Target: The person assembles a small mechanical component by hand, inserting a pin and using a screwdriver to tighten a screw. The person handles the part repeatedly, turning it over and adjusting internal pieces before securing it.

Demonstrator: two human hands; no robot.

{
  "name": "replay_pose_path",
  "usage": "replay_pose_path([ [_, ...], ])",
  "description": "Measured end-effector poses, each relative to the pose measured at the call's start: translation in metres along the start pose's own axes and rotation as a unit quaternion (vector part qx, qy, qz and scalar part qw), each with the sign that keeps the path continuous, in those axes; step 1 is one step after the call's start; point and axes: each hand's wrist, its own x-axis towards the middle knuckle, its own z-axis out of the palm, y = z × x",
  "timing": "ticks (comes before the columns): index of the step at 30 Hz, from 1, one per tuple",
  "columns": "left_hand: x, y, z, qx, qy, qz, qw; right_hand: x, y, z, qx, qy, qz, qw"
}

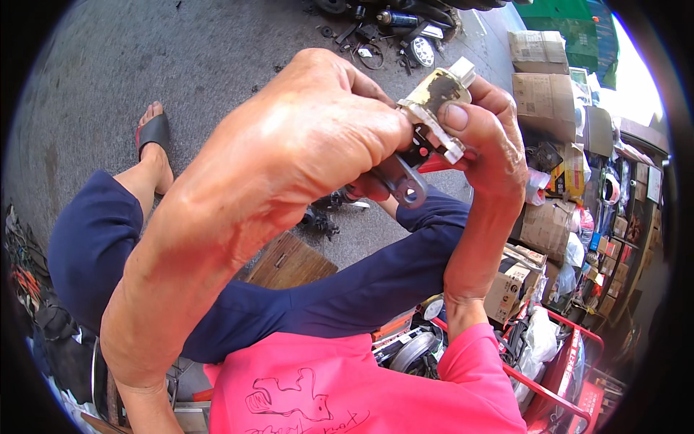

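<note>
Both hands raised close to the head camera, over the lap. Left hand (pixel 318 137) curled tight — fingers folded round the grey metal bracket (pixel 402 181) end of a small electrical part (pixel 432 108). Right hand (pixel 486 137) closed on the same part from the other side, thumb (pixel 463 119) pressed flat on its pale face.

Part: worn, off-white plastic body, top stained yellow-brown with a dark blotch, a white square plug end sticking up, black section with a red spot lower down. Bracket has a round hole near its tip.

Below: dark blue trousers (pixel 340 296), pink shirt (pixel 347 383), sandal (pixel 153 134) on grey concrete floor (pixel 181 50). Cardboard boxes (pixel 543 101) stacked at right; red cart (pixel 571 376) lower right; scattered metal bits (pixel 383 32) on the floor at top.
</note>
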Motion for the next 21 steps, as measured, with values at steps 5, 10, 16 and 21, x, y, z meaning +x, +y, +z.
replay_pose_path([
  [5,-0.008,0.005,-0.001,0.029,0.027,-0.003,0.999,0.000,-0.005,0.008,-0.027,0.002,-0.038,0.999],
  [10,-0.009,0.002,-0.001,0.033,0.033,0.031,0.998,-0.001,0.002,0.011,-0.048,-0.001,-0.073,0.996],
  [16,-0.012,0.003,0.005,0.091,0.079,0.061,0.991,-0.005,0.000,0.023,-0.045,0.034,-0.102,0.993],
  [21,-0.016,0.004,0.008,0.065,0.098,0.087,0.989,-0.002,0.008,0.028,-0.098,0.101,-0.158,0.977],
])
